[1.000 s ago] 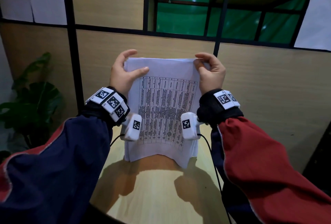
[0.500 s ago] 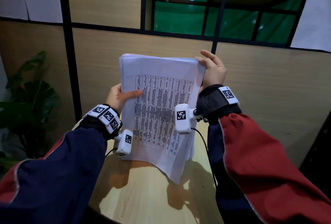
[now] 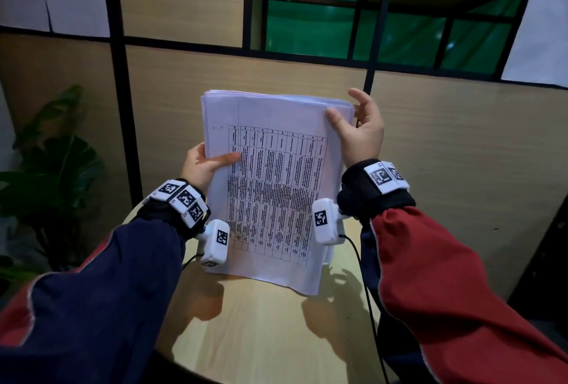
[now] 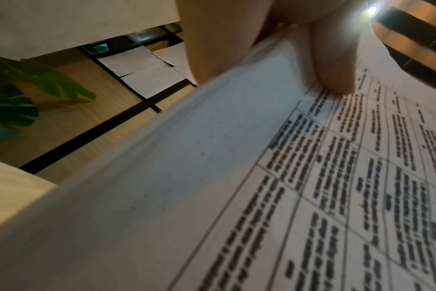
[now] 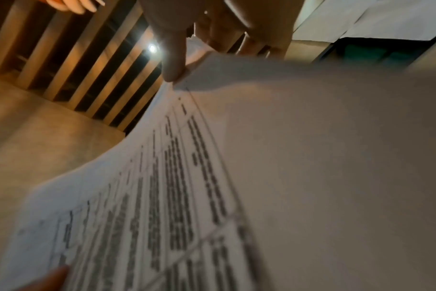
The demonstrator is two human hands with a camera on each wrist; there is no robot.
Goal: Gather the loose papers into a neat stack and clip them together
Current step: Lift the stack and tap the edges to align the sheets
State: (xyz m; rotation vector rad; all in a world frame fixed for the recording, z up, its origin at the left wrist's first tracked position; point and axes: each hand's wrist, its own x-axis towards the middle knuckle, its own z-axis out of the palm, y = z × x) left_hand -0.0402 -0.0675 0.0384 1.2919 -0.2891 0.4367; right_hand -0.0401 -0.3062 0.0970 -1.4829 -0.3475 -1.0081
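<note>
- Head view: from above and behind, facing forward and down over the table toward the wall.
- Left wrist view: very near, looking up along the papers.
- Right wrist view: equally close, upward.
- All three share the printed sheet.

Top sheet of the papers: printed table of small text, too blurred to read. Wrist bands: black-and-white square code markers, no legible words.
</note>
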